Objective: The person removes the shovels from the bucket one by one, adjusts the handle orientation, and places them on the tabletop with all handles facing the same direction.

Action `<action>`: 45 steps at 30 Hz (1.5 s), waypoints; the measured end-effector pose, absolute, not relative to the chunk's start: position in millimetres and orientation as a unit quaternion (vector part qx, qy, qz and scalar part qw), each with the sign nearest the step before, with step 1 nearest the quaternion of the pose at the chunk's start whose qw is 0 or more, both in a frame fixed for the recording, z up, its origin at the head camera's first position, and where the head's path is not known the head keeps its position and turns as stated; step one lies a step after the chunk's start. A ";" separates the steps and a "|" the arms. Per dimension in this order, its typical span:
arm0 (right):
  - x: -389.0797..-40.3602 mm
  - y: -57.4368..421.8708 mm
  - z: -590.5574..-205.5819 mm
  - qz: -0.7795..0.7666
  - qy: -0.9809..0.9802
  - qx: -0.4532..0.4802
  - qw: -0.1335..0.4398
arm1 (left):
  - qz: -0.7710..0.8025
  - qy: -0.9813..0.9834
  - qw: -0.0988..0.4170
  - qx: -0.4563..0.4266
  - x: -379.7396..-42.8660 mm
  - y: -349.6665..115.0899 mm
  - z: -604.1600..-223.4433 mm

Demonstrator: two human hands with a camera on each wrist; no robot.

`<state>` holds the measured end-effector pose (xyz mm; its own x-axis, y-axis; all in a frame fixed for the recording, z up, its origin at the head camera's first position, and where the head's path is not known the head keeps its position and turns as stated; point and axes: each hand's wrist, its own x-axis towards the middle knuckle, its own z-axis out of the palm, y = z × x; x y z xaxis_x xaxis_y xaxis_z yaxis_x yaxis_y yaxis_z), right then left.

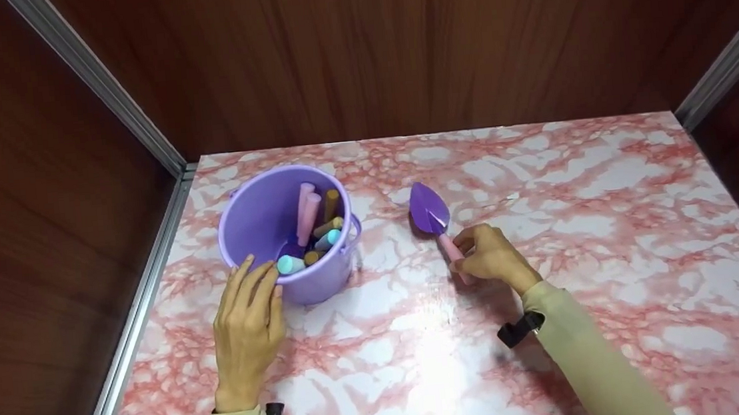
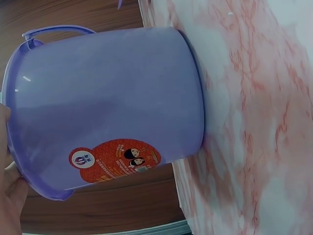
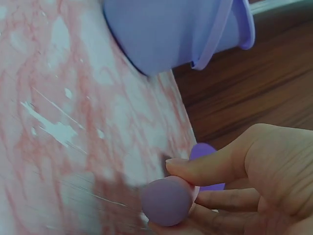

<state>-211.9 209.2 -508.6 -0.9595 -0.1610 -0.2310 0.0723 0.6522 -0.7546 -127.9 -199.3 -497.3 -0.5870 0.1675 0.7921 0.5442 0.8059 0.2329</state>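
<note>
One gap — trowel (image 1: 429,209) to bucket rim (image 1: 291,168)

Room to the right, crowding to the left.
In the head view, bare bench (image 1: 621,259) spreads from the right hand (image 1: 490,254) toward the right edge of the frame, though the right sleeve (image 1: 600,354) crosses the lower right. A bare strip runs between the purple bucket (image 1: 323,285) and the purple trowel (image 1: 428,209), narrowed by the bucket's side loop (image 1: 356,227). The left hand (image 1: 249,325) blocks the near rim at lower left. From above, the bucket's mouth leaves a way down on its left; pink handles (image 1: 309,219) and brown handles (image 1: 331,204) crowd its right. Wooden walls (image 1: 396,51) bar the frame's top, left and right.
</note>
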 end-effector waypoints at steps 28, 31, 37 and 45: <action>-200.7 130.0 -529.5 -0.545 0.823 0.068 0.146 | -0.252 -0.853 0.410 -0.200 -129.0 -199.6 -498.6; -201.3 124.2 -530.7 -0.537 0.830 0.062 0.138 | -0.252 -0.852 0.413 -0.199 -128.7 -200.1 -498.8; -202.4 116.4 -533.5 -0.544 0.825 0.059 0.141 | -0.267 -0.846 0.414 -0.202 -128.5 -201.1 -498.2; -204.0 116.2 -533.2 -0.510 0.849 0.029 0.135 | -0.274 -0.846 0.410 -0.205 -129.0 -203.2 -498.1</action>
